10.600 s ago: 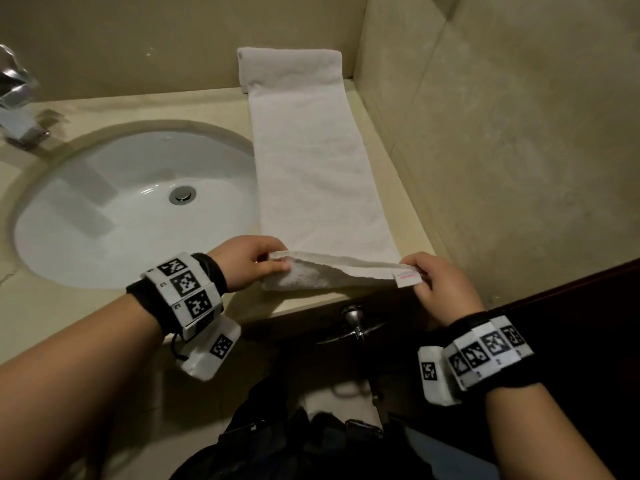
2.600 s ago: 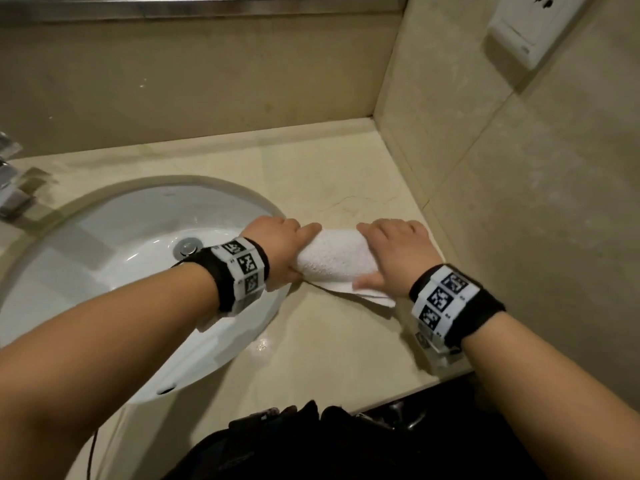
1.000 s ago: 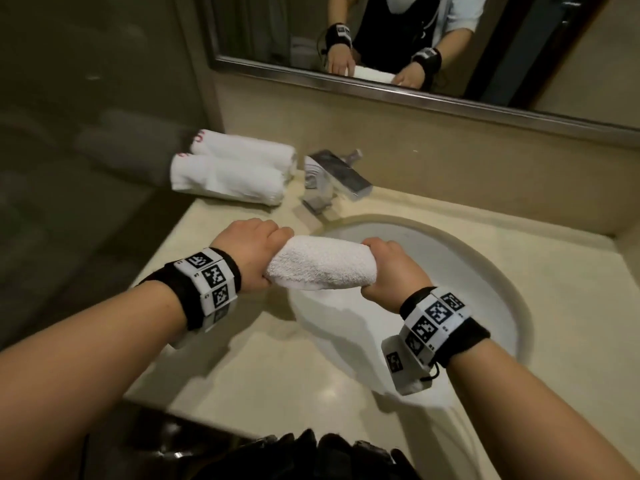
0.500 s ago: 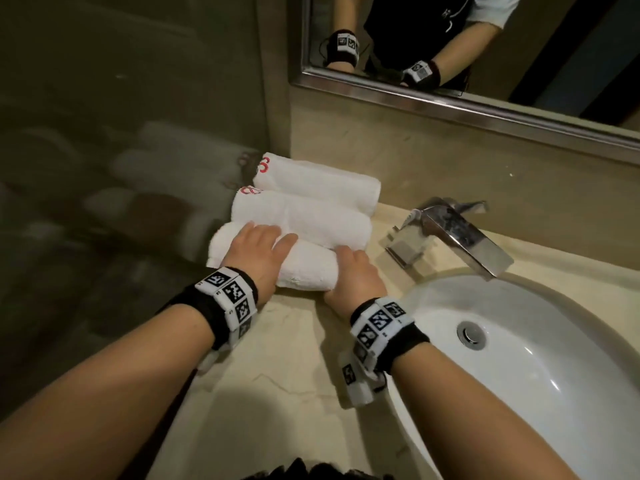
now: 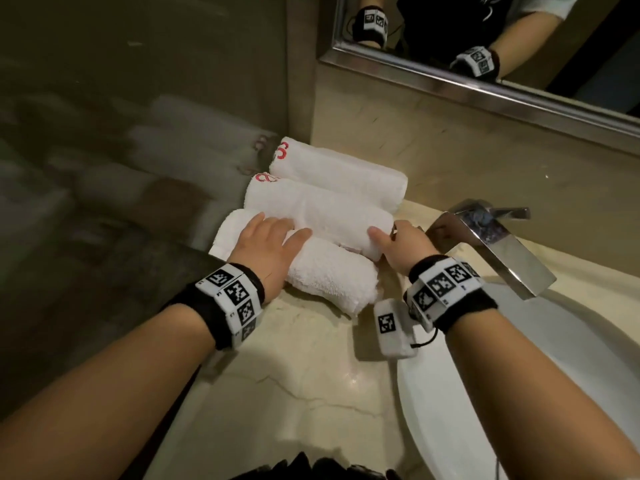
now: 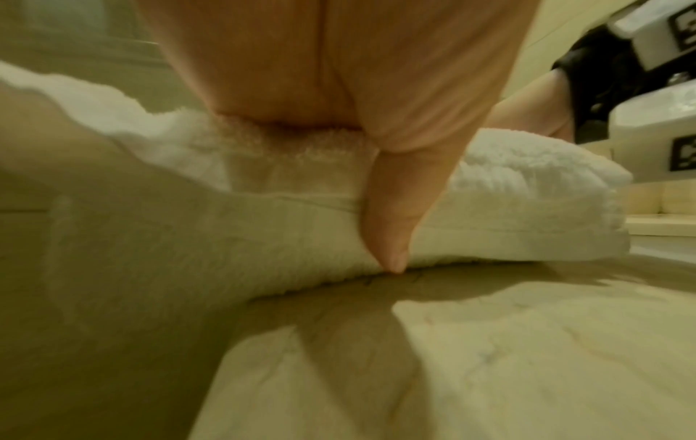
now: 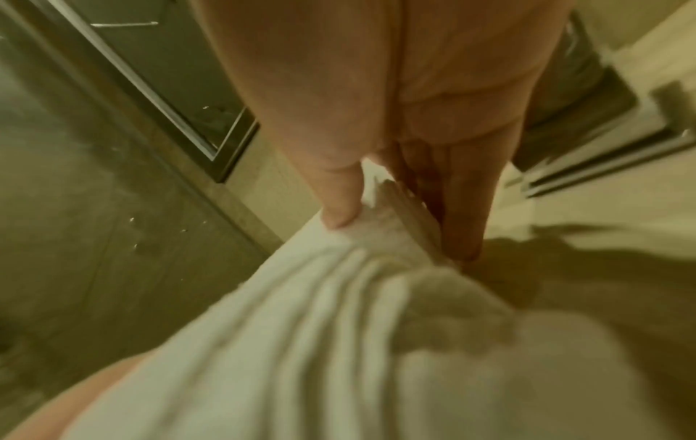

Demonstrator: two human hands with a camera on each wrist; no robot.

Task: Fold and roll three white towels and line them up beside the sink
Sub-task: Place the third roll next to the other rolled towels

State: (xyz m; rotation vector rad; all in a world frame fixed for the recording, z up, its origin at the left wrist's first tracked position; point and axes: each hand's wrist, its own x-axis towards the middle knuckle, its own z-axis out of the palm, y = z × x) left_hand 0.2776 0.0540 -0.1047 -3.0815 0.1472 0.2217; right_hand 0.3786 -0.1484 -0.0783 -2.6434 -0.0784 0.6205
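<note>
Three rolled white towels lie side by side on the counter [image 5: 294, 375] left of the sink [image 5: 519, 393]: the far towel [image 5: 339, 178], the middle towel [image 5: 318, 213] and the near towel [image 5: 329, 275]. My left hand [image 5: 277, 233] rests flat on the near towel's left half, fingers straight. In the left wrist view its thumb [image 6: 391, 223] points down the near towel's [image 6: 508, 184] front side. My right hand [image 5: 391, 233] touches the middle towel's right end. In the right wrist view its thumb [image 7: 339, 202] lies on top and straight fingers [image 7: 463, 208] press the end of the towel [image 7: 339, 327].
A chrome faucet [image 5: 502, 251] stands just right of the towels, close to my right hand. A framed mirror [image 5: 485, 46] hangs on the back wall. A dark glossy panel [image 5: 138, 168] at the left reflects the towels. The counter's front edge runs below my forearms.
The rolled towel was carried from the right of the sink and laid down in front of the other two. My right hand has just shifted from its end to the middle towel's end.
</note>
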